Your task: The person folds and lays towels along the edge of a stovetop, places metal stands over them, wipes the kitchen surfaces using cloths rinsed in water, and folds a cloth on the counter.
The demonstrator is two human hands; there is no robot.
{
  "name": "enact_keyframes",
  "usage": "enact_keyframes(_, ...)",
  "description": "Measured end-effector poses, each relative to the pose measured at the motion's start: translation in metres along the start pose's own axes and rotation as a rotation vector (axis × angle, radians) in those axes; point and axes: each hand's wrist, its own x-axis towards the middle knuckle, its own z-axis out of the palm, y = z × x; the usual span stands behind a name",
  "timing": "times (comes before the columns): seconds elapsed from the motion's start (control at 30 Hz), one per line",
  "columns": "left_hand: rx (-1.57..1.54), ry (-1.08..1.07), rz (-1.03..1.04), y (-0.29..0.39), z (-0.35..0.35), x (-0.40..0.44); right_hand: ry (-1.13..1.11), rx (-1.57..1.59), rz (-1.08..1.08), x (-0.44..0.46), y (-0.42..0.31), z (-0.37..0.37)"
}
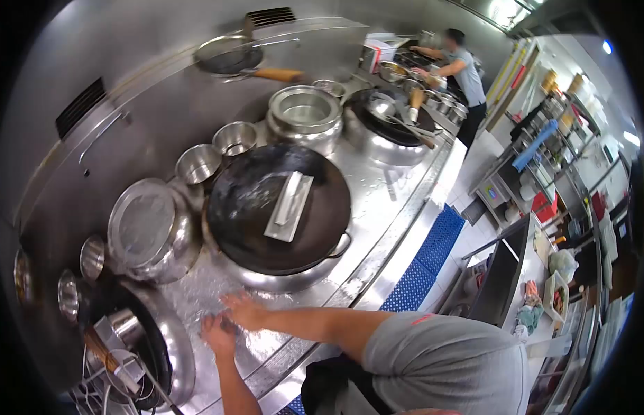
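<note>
My right hand (246,310) reaches in over the wet steel stove top (280,304), its fingers apart. Close beside it, my left hand (217,334) has its fingers raised and spread. A small dark patch shows between the two hands; I cannot tell what it is. Just beyond them is a large black wok (232,232) seated on a burner ring. Inside the wok lies a flat metal piece with a raised bar handle (289,207).
At near left another wok (159,346) holds utensils. Lidded steel pots (145,225) and small pans (199,164) line the back. A strainer (228,55) hangs on the wall. A co-worker (467,72) stands at the far end. Blue mats (422,266) cover the floor.
</note>
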Motion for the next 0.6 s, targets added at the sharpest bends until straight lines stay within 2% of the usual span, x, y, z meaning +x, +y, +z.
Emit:
enact_keyframes(0.03, -0.034, 0.123, 0.059, -0.014, 0.021, -0.02, -0.023, 0.075, -0.019, -0.027, 0.004, 0.0)
enact_keyframes(0.1, -0.133, 0.368, -0.006, 0.01, 0.023, -0.068, -0.072, 0.279, -0.059, -0.099, 0.018, -0.038)
enact_keyframes(0.17, -0.238, 0.469, -0.11, 0.053, 0.032, -0.103, -0.097, 0.433, -0.081, -0.179, 0.044, -0.072)
enact_keyframes(0.23, -0.198, 0.423, 0.148, 0.1, 0.056, -0.123, 0.003, 0.491, -0.067, -0.256, 0.088, -0.083)
enact_keyframes(0.27, -0.297, 0.351, 0.145, 0.133, 0.08, -0.121, 0.1, 0.525, -0.058, -0.297, 0.116, -0.094)
enact_keyframes(0.3, -0.402, 0.279, 0.139, 0.174, 0.105, -0.125, 0.16, 0.543, 0.039, -0.342, 0.146, -0.106)
enact_keyframes(0.33, -0.396, 0.228, 0.266, 0.256, 0.09, -0.137, 0.215, 0.573, 0.139, -0.386, 0.169, -0.109)
enact_keyframes(0.37, -0.618, 0.144, 0.256, 0.316, 0.112, -0.14, 0.449, 0.618, 0.23, -0.425, 0.197, -0.108)
enact_keyframes(0.4, -0.772, 0.084, 0.316, 0.375, 0.13, -0.138, 0.511, 0.687, 0.369, -0.468, 0.215, -0.143)
enact_keyframes(0.43, -0.683, 0.05, 0.369, 0.43, 0.145, -0.136, 0.448, 0.745, 0.682, -0.504, 0.232, -0.177)
enact_keyframes(0.47, -0.751, -0.073, 0.481, 0.497, 0.141, -0.139, 0.521, 0.572, 0.777, -0.53, 0.269, -0.183)
enact_keyframes(0.5, -0.753, -0.232, 0.542, 0.549, 0.153, -0.132, 0.559, 0.746, 0.841, -0.565, 0.29, -0.218)
enact_keyframes(0.53, -0.755, -0.36, 0.508, 0.614, 0.133, -0.144, 0.598, 0.695, 0.926, -0.595, 0.301, -0.264)
enact_keyframes(0.57, -0.727, -0.383, 0.608, 0.661, 0.132, -0.14, 0.846, 0.608, 0.962, -0.617, 0.301, -0.301)
enact_keyframes(0.6, -0.746, -0.275, 0.856, 0.717, 0.11, -0.141, 0.836, 0.587, 0.89, -0.646, 0.303, -0.349)
